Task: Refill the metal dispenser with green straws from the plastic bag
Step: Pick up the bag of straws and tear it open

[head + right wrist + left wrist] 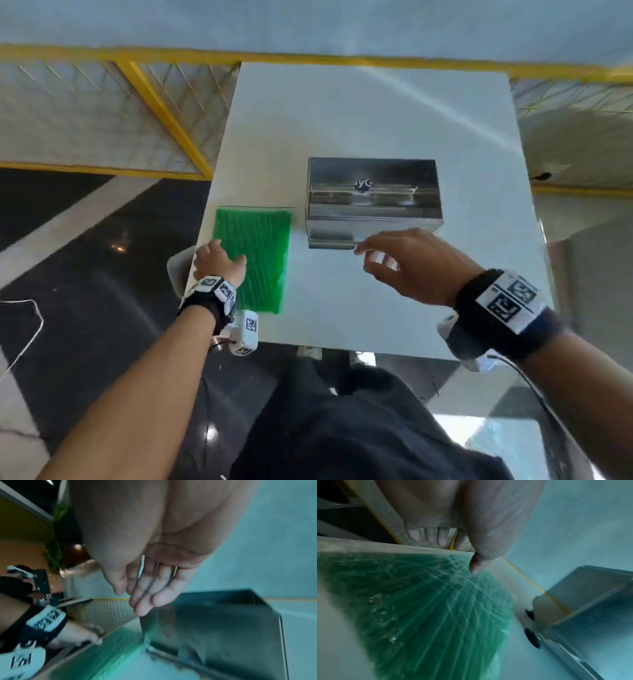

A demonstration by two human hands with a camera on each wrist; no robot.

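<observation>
The metal dispenser [373, 202] [590, 601] [214, 626] is a shiny box in the middle of the white table [376, 113], with a small dark knob on top. Left of it lies the clear plastic bag of green straws [253, 246] [428, 608] [109, 653], flat on the table. My left hand [222, 253] [458, 553] is at the bag's near left edge, thumb over the bag and fingers straight past the table's edge. My right hand [364, 258] [128, 601] hovers empty, fingers relaxed, just in front of the dispenser's near left corner.
The bag lies close to the table's left edge, with dark floor below. A white chair back [176, 270] stands by that edge. A yellow mesh railing [164, 113] runs behind the table. Another person [17, 582] is far off to the left.
</observation>
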